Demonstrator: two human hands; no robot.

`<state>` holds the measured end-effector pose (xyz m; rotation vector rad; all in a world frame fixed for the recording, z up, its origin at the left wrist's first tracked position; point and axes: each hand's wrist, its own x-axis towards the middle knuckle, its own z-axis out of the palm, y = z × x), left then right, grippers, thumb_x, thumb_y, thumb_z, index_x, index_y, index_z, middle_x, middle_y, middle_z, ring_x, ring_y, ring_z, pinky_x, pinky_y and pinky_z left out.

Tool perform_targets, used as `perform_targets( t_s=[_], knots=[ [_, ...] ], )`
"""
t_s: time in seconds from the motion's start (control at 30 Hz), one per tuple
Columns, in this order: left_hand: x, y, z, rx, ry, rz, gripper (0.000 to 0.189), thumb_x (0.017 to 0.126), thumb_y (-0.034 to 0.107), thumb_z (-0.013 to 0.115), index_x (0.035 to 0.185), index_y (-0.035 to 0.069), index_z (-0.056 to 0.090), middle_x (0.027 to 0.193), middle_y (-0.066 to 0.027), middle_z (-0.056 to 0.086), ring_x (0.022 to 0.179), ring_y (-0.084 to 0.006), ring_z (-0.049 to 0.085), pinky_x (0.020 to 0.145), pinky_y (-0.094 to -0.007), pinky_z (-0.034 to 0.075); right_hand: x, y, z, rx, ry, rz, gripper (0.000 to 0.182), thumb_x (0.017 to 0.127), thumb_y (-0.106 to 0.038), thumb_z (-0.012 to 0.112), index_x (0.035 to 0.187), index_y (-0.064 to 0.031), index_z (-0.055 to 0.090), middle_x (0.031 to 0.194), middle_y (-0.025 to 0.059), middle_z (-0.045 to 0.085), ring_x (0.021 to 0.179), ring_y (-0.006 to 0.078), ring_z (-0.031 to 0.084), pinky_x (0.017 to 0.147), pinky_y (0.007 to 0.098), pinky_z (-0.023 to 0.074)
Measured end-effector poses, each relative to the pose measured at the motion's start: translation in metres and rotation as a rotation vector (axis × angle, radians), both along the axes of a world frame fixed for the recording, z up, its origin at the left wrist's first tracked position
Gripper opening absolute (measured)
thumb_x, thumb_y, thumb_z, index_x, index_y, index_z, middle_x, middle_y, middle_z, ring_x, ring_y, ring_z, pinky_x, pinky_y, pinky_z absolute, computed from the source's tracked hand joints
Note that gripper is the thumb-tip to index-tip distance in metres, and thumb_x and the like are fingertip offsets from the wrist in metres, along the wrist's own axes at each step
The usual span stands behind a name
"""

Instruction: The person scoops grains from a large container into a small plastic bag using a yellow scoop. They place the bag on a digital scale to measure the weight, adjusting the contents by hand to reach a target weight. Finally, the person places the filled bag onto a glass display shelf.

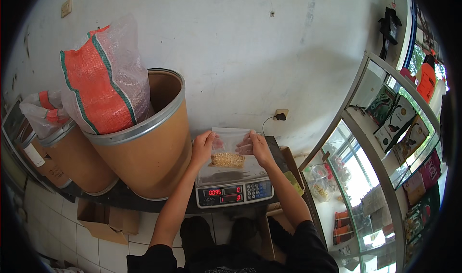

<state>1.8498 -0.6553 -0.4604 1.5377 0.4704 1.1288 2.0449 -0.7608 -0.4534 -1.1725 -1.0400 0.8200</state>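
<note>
A clear plastic bag (227, 160) with a layer of yellowish grains at its bottom is held by its top edge over the pan of a digital weighing scale (234, 195). My left hand (204, 145) pinches the bag's upper left corner, and my right hand (257, 146) pinches the upper right one, with its other fingers behind the film. The scale's red display is lit and reads 0.095. Whether the bag's bottom touches the pan, I cannot tell.
Left of the scale stands a large fibre drum (158, 157) holding a red and white woven sack (97, 85); smaller drums are beyond. A glass display case (379, 164) with packets stands at right. An open cardboard box (108, 219) lies on the floor. A plug sits in the wall socket (282, 113).
</note>
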Motion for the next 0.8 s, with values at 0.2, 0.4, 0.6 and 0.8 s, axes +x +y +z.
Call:
perform_targets(
  t_s=[0.2, 0.4, 0.6, 0.8],
  knots=[
    [-0.01, 0.012, -0.07, 0.14, 0.253, 0.115, 0.027, 0.099, 0.017, 0.046, 0.084, -0.004, 0.055, 0.067, -0.0154, 0.062, 0.059, -0.0217, 0.062, 0.056, -0.0355, 0.045, -0.006, -0.014, -0.025, -0.117, -0.045, 0.038, 0.048, 0.102, -0.043, 0.037, 0.085, -0.0019, 0.056, 0.073, 0.011, 0.067, 0.06, 0.0144, 0.063, 0.052, 0.025, 0.0473],
    [-0.021, -0.02, -0.066, 0.311, 0.354, 0.153, 0.027, 0.1, 0.017, 0.044, 0.083, -0.003, 0.053, 0.064, -0.0164, 0.062, 0.06, -0.0251, 0.064, 0.057, -0.0357, 0.046, 0.003, -0.029, -0.065, -0.165, -0.324, -0.046, 0.047, 0.102, -0.041, 0.04, 0.082, -0.003, 0.058, 0.065, 0.0004, 0.056, 0.055, 0.0071, 0.05, 0.05, 0.0244, 0.0405],
    [-0.027, -0.032, -0.061, 0.032, 0.263, 0.039, 0.031, 0.1, 0.018, 0.043, 0.081, -0.003, 0.053, 0.064, -0.0137, 0.064, 0.063, -0.0213, 0.067, 0.057, -0.0329, 0.048, 0.001, -0.026, -0.063, -0.114, -0.424, -0.081, 0.046, 0.102, -0.041, 0.04, 0.081, -0.003, 0.056, 0.063, 0.0016, 0.055, 0.057, 0.0085, 0.051, 0.052, 0.0246, 0.0414],
    [-0.005, -0.009, -0.016, 0.235, 0.107, 0.163, 0.032, 0.102, 0.02, 0.042, 0.084, -0.003, 0.056, 0.074, -0.013, 0.069, 0.065, -0.0175, 0.068, 0.057, -0.0299, 0.05, -0.004, 0.0, -0.015, 0.039, -0.146, -0.12, 0.049, 0.102, -0.043, 0.038, 0.079, -0.0023, 0.052, 0.062, 0.0088, 0.06, 0.056, 0.0166, 0.062, 0.052, 0.0269, 0.049]
  ],
)
